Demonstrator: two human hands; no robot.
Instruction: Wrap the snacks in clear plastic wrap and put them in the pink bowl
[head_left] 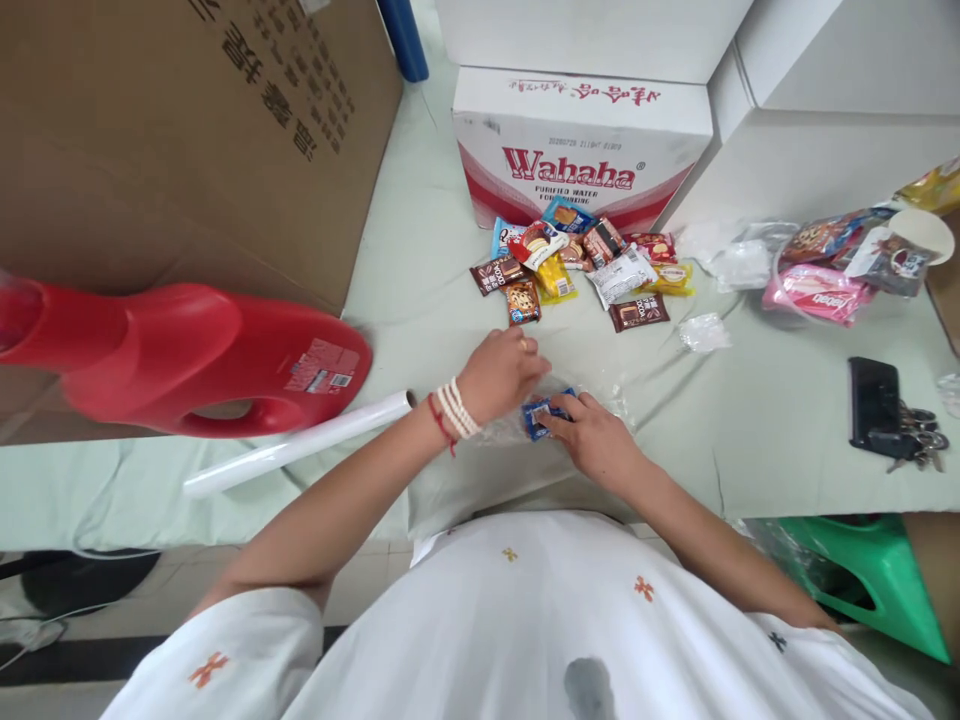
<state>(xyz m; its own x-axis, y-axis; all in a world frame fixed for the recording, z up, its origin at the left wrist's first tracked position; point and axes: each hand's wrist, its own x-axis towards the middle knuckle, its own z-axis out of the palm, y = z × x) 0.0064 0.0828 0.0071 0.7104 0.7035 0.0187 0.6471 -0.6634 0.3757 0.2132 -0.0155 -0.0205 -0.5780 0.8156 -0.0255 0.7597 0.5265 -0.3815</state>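
My right hand [598, 440] has its fingers closed on a small blue snack packet [537, 420], partly covered by the fingertips. The packet lies on or in a thin clear plastic bag [501, 430], and I cannot tell which. My left hand [501, 375], with beads at the wrist, is closed in a pinch at the upper left side of that bag, its fingertips partly hidden. Beyond both hands a loose pile of small wrapped snacks [555, 278] rests against the white Wahaba carton [581, 165].
Left are a red jug [187, 345], a white roll [300, 445] and a large brown carton [225, 200]. At right lie crumpled clear plastic [705, 332], a container of snack packets [817, 292], a black phone [874, 395] and keys [926, 440]. A green stool [885, 570] stands below the table edge.
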